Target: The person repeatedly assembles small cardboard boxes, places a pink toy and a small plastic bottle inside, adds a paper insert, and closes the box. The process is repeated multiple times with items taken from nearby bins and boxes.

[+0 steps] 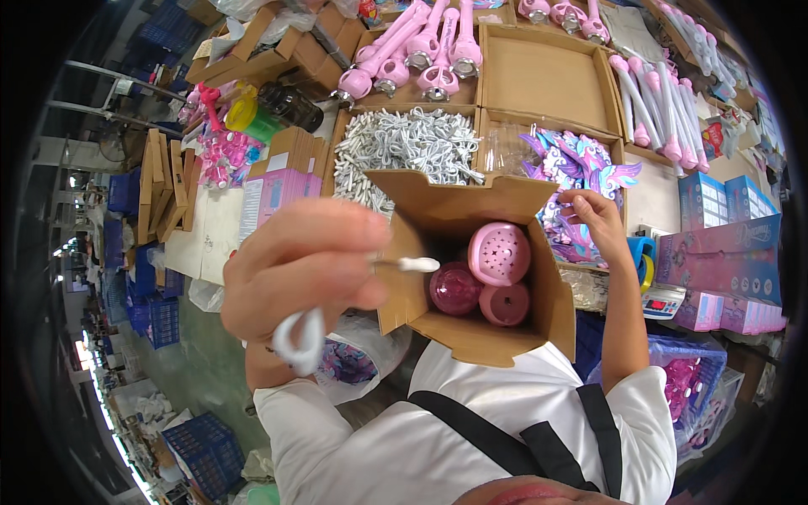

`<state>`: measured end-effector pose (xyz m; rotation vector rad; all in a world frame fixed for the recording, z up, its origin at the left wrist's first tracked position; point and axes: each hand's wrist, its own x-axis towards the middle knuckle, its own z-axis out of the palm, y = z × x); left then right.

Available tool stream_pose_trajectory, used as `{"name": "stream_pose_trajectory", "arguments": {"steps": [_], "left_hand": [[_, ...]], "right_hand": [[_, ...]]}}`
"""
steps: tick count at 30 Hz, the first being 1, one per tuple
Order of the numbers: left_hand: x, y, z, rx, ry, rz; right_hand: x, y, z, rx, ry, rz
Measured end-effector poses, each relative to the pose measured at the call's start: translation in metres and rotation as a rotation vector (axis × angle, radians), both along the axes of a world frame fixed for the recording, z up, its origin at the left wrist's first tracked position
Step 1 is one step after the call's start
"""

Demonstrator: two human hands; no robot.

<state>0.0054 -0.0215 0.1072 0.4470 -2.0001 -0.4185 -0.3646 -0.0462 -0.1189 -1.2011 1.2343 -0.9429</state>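
Observation:
Raised close to the camera, my left hand (309,265) grips a small white cable (300,344); its white plug end (418,264) points right, over the box. Below stands an open brown cardboard box (457,205), flaps up, against my front. Inside it are a pink part with star-shaped holes (500,254), a clear pink dome (454,288) and a pink round part with a small hole (505,305). My right hand (593,218) reaches past the box's right flap to purple and blue wing-shaped pieces (577,161). Its fingers are bent; whether they hold a piece is unclear.
Behind the box, a cardboard tray holds bundled white cables (423,142). Beyond are pink wand handles (435,47). Flat printed cartons (284,189) stand left. A digital scale (661,303) and a large printed box (719,255) are at right. Clear-and-pink tubes (659,107) lie far right.

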Motion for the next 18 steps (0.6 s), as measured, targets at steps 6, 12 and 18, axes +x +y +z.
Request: {"name": "stream_pose_trajectory", "arguments": {"steps": [6, 12, 18], "left_hand": [[-0.013, -0.004, 0.027, -0.352, -0.664, 0.234], [-0.025, -0.005, 0.051, -0.47, -0.948, 0.324], [-0.015, 0.006, 0.051, -0.412, -0.96, 0.294]], "right_hand": [[-0.006, -0.002, 0.0, -0.008, 0.001, -0.009], [-0.009, -0.002, -0.002, -0.01, 0.001, -0.019], [-0.01, -0.004, -0.009, 0.019, -0.041, -0.029]]}}
